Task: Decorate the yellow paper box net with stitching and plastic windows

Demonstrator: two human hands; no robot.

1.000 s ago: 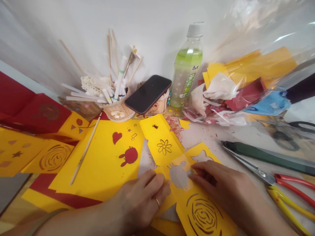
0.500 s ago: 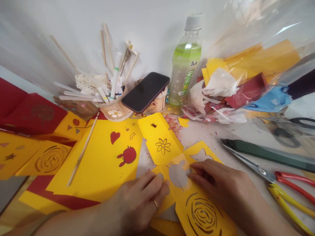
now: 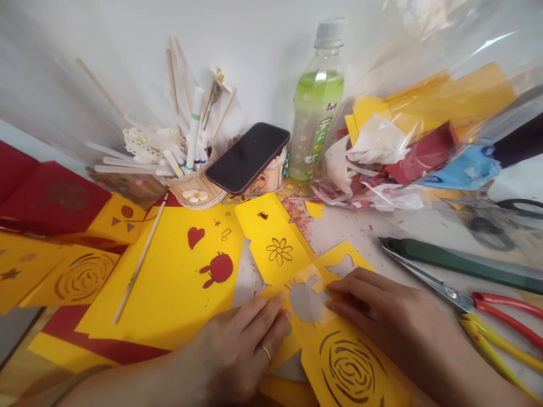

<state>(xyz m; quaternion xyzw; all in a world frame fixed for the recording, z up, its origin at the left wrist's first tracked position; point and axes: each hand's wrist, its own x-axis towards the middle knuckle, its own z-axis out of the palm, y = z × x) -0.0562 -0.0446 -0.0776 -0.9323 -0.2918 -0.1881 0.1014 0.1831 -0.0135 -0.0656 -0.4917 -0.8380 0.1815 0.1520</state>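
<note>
A yellow cut-out paper (image 3: 352, 322) lies in front of me, its panels cut with a flower, a spiral rose and a rabbit-like shape. Over the rabbit-shaped hole lies a translucent film piece (image 3: 306, 302). My left hand (image 3: 248, 345), a ring on one finger, is closed with its fingers curled on the paper's left panel. From the other side, my right hand (image 3: 386, 316) pinches at the film's right edge, thumb and fingers together on the paper. What lies under the left fingertips is hidden.
A yellow sheet (image 3: 169, 271) with red cut-outs and a thin wooden stick (image 3: 139, 260) lies left. Behind stand pen holders with a phone (image 3: 250, 157) on top, and a drink bottle (image 3: 316, 113). Scissors (image 3: 462, 305), a green-handled cutter (image 3: 458, 263) and a plastic bag (image 3: 382, 186) are right.
The view has shifted slightly. My left fingers have straightened a little on the paper's left panel, while my right hand stays almost in place at the film's edge.
</note>
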